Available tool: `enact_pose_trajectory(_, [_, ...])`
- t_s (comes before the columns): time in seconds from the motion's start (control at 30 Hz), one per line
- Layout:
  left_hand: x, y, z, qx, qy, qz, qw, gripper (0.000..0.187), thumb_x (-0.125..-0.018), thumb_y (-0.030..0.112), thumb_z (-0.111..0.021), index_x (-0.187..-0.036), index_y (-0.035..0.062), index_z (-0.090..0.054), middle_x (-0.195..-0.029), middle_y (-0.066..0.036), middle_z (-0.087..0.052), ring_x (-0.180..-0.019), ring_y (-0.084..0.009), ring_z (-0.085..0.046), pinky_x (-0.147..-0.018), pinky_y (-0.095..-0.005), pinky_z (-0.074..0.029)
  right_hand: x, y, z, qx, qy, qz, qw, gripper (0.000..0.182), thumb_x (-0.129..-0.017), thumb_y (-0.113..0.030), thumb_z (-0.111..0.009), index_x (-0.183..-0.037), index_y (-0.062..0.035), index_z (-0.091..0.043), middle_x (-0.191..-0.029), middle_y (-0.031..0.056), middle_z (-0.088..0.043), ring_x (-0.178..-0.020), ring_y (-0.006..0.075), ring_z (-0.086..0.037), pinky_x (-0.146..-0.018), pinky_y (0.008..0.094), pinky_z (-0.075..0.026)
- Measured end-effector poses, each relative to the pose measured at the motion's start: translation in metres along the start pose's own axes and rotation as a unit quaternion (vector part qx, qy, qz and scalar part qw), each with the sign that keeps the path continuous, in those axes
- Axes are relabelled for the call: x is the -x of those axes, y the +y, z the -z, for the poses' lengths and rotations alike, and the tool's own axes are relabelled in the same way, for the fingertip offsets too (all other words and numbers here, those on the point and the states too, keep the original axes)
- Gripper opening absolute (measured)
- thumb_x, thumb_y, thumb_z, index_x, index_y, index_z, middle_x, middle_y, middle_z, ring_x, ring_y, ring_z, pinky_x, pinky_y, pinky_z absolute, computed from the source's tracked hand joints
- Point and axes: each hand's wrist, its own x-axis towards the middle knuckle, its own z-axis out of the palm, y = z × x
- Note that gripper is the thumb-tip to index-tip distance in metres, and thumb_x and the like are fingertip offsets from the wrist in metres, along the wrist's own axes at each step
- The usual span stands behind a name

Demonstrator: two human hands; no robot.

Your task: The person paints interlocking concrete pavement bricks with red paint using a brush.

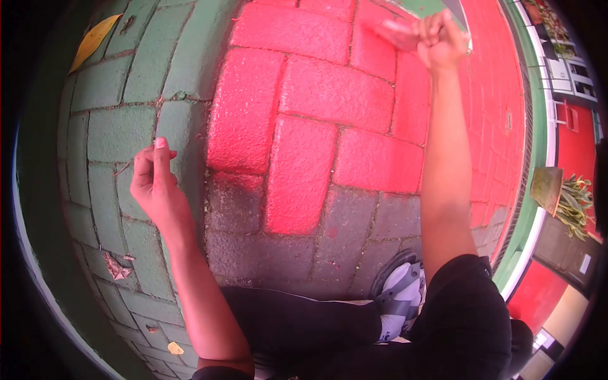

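My right hand is closed around a red-smeared paintbrush, whose end points left over the bright red pavers. The wet-looking red blends with the brush, so its outline is soft. My left hand hovers over the green pavers, fingers curled and thumb pressed to them; a thin twig-like line shows beside it, and I cannot tell whether it is in the grip. Close to my legs, the dark unpainted pavers meet a ragged red edge.
A sandalled foot rests on the dark pavers. Dry leaves and a yellow leaf lie on the green side. To the right run a green-and-white kerb and a potted plant. A green patch shows behind my right hand.
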Motion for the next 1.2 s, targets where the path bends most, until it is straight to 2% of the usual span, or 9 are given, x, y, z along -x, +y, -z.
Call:
enact_pose_trajectory(0.3, [0.002, 0.000, 0.012, 0.003, -0.018, -0.089, 0.996, 0.029, -0.095, 0.025, -0.067, -0.074, 0.0064, -0.062, -0.075, 0.005, -0.052, -0.059, -0.0029, -0.026, -0.052, -0.0237, -0.020, 0.156, -0.055, -0.002, -0.077, -0.042, -0.064, 0.994, 0.029, -0.083, -0.024, -0.051, -0.059, -0.0092, -0.042, -0.048, 0.0003, -0.033, -0.047, 0.0124, -0.032, -0.060, 0.0340, -0.036])
enact_pose_trajectory(0.63, [0.011, -0.008, 0.033, 0.013, -0.035, -0.154, 0.987, 0.031, -0.096, 0.025, -0.066, -0.077, 0.0008, -0.063, -0.079, -0.003, -0.062, -0.079, -0.0111, -0.050, -0.080, -0.0280, -0.040, 0.291, -0.117, -0.053, -0.021, -0.063, -0.132, 0.989, 0.025, -0.088, -0.015, -0.054, -0.066, -0.0062, -0.046, -0.054, 0.0020, -0.039, -0.049, 0.0134, -0.038, -0.053, 0.0354, -0.036])
enact_pose_trajectory(0.7, [0.014, -0.010, 0.033, 0.002, -0.041, -0.159, 0.986, 0.031, -0.095, 0.026, -0.066, -0.077, 0.0005, -0.064, -0.080, -0.003, -0.062, -0.079, -0.0112, -0.051, -0.081, -0.0281, -0.040, 0.266, -0.127, -0.070, -0.123, 0.167, -0.053, 0.977, 0.032, -0.092, -0.023, -0.057, -0.067, -0.0091, -0.042, -0.054, 0.0000, -0.035, -0.050, 0.0136, -0.039, -0.054, 0.0343, -0.037])
enact_pose_trajectory(0.73, [0.017, -0.011, 0.032, -0.002, -0.040, -0.164, 0.986, 0.032, -0.095, 0.026, -0.066, -0.077, -0.0001, -0.063, -0.080, -0.003, -0.063, -0.079, -0.0115, -0.052, -0.082, -0.0283, -0.041, 0.252, -0.129, -0.074, -0.123, 0.170, -0.053, 0.976, 0.032, -0.092, -0.023, -0.057, -0.067, -0.0091, -0.042, -0.054, 0.0000, -0.035, -0.050, 0.0136, -0.039, -0.054, 0.0343, -0.037])
enact_pose_trajectory(0.8, [0.019, -0.010, 0.035, -0.008, -0.039, -0.167, 0.985, 0.033, -0.095, 0.027, -0.067, -0.077, -0.0007, -0.063, -0.081, -0.004, -0.064, -0.080, -0.0119, -0.053, -0.083, -0.0285, -0.041, 0.222, -0.128, -0.072, -0.410, 0.330, -0.018, 0.850, 0.037, -0.091, -0.021, -0.064, -0.064, -0.0115, -0.042, -0.057, 0.0000, -0.042, -0.049, 0.0095, -0.044, -0.042, 0.0321, -0.034])
enact_pose_trajectory(0.83, [0.019, -0.008, 0.035, -0.025, -0.033, -0.169, 0.985, 0.034, -0.095, 0.027, -0.067, -0.077, -0.0009, -0.063, -0.081, -0.004, -0.064, -0.081, -0.0122, -0.053, -0.083, -0.0288, -0.042, 0.216, -0.116, -0.056, -0.409, 0.333, -0.015, 0.849, 0.037, -0.091, -0.021, -0.064, -0.064, -0.0115, -0.042, -0.057, 0.0000, -0.042, -0.049, 0.0095, -0.044, -0.042, 0.0321, -0.034])
enact_pose_trajectory(0.9, [0.017, -0.007, 0.030, -0.039, -0.029, -0.171, 0.984, 0.034, -0.095, 0.028, -0.067, -0.077, -0.0010, -0.063, -0.082, -0.005, -0.065, -0.081, -0.0124, -0.054, -0.084, -0.0291, -0.042, 0.218, -0.073, -0.006, -0.063, 0.549, 0.000, 0.834, 0.033, -0.091, -0.016, -0.065, -0.069, -0.0144, -0.041, -0.059, -0.0032, -0.040, -0.049, 0.0088, -0.040, -0.040, 0.0332, -0.029])
enact_pose_trajectory(0.97, [0.014, -0.010, 0.029, -0.059, -0.034, -0.172, 0.983, 0.033, -0.095, 0.028, -0.067, -0.078, -0.0003, -0.064, -0.082, -0.005, -0.065, -0.081, -0.0126, -0.054, -0.084, -0.0294, -0.042, 0.223, -0.059, 0.062, -0.059, 0.598, 0.026, 0.799, 0.035, -0.090, -0.011, -0.067, -0.071, -0.0141, -0.038, -0.062, -0.0041, -0.041, -0.047, 0.0090, -0.037, -0.041, 0.0316, -0.030])
enact_pose_trajectory(1.2, [0.017, -0.010, 0.025, -0.070, -0.034, -0.202, 0.976, 0.030, -0.095, 0.022, -0.068, -0.076, -0.0006, -0.062, -0.080, -0.004, -0.063, -0.080, -0.0112, -0.054, -0.080, -0.0279, -0.043, 0.165, -0.139, 0.120, -0.001, 0.348, 0.172, 0.922, 0.040, -0.090, -0.015, -0.059, -0.056, -0.0094, -0.039, -0.048, 0.0022, -0.038, -0.043, 0.0164, -0.042, -0.045, 0.0346, -0.036])
